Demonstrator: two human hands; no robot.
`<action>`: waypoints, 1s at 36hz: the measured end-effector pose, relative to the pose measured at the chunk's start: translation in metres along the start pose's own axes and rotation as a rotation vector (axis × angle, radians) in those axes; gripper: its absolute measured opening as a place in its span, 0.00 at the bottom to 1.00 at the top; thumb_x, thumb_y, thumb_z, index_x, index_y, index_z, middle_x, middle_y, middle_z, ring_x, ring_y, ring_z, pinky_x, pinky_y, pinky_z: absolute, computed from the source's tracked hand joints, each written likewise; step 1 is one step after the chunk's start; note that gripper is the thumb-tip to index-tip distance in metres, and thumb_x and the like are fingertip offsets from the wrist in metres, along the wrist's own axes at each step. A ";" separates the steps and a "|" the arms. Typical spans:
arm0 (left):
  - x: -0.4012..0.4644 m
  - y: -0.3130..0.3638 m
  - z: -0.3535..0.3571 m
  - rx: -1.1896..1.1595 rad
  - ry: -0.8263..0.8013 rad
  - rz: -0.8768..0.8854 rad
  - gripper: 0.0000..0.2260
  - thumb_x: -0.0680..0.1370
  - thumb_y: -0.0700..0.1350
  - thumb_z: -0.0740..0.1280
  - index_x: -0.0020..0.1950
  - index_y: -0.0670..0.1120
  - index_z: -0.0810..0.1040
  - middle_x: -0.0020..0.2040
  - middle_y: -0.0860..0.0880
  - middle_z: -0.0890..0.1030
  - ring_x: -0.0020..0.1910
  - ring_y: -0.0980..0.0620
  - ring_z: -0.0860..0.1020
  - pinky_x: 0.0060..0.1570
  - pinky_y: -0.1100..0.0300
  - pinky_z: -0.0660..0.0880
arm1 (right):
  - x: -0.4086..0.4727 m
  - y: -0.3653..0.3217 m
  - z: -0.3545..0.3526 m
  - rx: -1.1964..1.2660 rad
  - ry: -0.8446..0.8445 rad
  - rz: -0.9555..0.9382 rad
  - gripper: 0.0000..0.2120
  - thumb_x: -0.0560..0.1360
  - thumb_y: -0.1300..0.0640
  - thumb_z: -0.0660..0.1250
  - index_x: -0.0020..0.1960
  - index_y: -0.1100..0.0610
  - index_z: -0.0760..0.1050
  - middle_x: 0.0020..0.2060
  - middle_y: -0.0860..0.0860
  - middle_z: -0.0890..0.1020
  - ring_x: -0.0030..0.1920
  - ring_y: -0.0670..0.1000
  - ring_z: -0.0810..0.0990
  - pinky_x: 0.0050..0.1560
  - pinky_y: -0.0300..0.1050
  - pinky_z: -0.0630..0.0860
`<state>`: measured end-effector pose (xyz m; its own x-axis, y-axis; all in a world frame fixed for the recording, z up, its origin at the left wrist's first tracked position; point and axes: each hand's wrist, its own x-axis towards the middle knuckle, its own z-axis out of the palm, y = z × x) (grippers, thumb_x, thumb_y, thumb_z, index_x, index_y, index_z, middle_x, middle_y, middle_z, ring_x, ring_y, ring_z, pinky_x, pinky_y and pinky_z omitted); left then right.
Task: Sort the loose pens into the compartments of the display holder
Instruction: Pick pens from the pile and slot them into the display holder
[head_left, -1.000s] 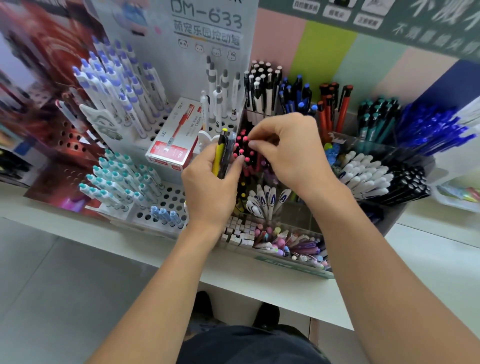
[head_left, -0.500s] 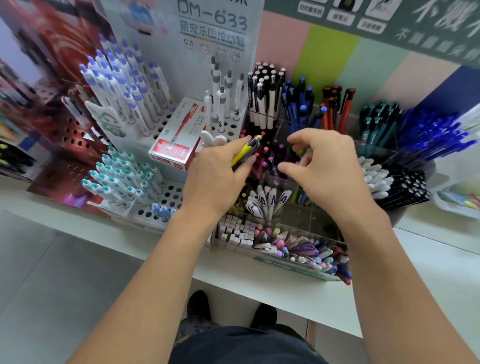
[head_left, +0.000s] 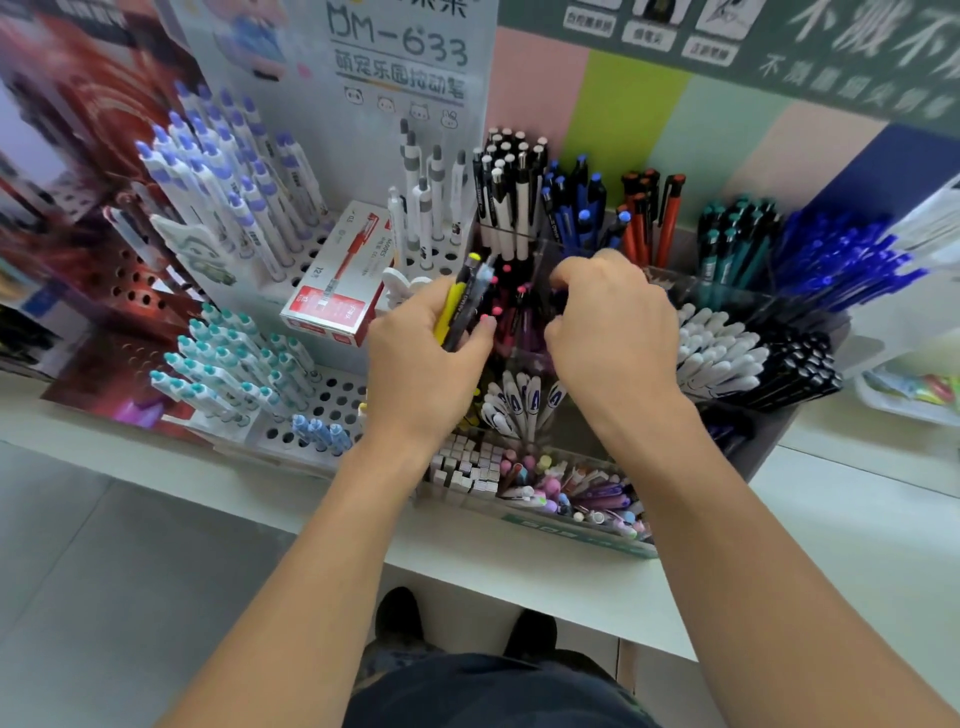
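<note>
The left hand (head_left: 421, 364) grips a yellow pen (head_left: 451, 306) and dark pens just left of the display holder (head_left: 582, 249). The right hand (head_left: 613, 332) curls over it, grasp unclear. A red box (head_left: 337, 280) lies left.

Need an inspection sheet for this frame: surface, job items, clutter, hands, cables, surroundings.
Surface: white counter, edge toward the person.
Job's things: clear display holder, compartments packed with pens; yellow pen and dark pen held together above the pink-tipped pens.
Clutter: red pen box lying on the white perforated rack; front tray of pastel pens.
Hands: left hand grips the two pens; right hand curled over the middle compartments, fingertips hidden.
Cables: nothing seen.
Surroundings: pastel striped wall; grey floor.
</note>
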<state>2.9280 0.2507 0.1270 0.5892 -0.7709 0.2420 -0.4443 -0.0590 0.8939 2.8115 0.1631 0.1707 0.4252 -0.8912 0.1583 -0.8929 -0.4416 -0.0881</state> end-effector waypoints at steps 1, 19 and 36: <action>0.000 0.002 0.000 0.003 -0.034 0.015 0.12 0.77 0.41 0.73 0.37 0.47 0.74 0.29 0.51 0.72 0.30 0.55 0.68 0.31 0.64 0.66 | 0.001 0.001 -0.002 -0.017 -0.007 -0.009 0.12 0.76 0.64 0.68 0.58 0.55 0.79 0.56 0.55 0.77 0.49 0.64 0.81 0.42 0.50 0.69; 0.000 -0.002 0.015 -0.297 -0.020 -0.248 0.11 0.73 0.38 0.76 0.51 0.48 0.81 0.32 0.52 0.76 0.33 0.55 0.75 0.39 0.60 0.79 | 0.031 -0.006 -0.006 -0.110 -0.113 -0.191 0.10 0.77 0.61 0.69 0.56 0.51 0.80 0.45 0.53 0.81 0.45 0.60 0.81 0.39 0.49 0.71; -0.023 0.018 -0.001 -0.945 -0.580 -0.562 0.16 0.86 0.45 0.54 0.62 0.40 0.78 0.35 0.49 0.72 0.27 0.55 0.64 0.25 0.64 0.62 | -0.029 0.028 -0.019 0.993 -0.135 -0.004 0.06 0.80 0.56 0.70 0.53 0.56 0.85 0.34 0.39 0.83 0.35 0.38 0.81 0.36 0.30 0.73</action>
<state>2.9073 0.2678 0.1382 0.0486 -0.9671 -0.2497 0.5749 -0.1773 0.7988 2.7709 0.1784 0.1822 0.4962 -0.8666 0.0533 -0.3892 -0.2769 -0.8785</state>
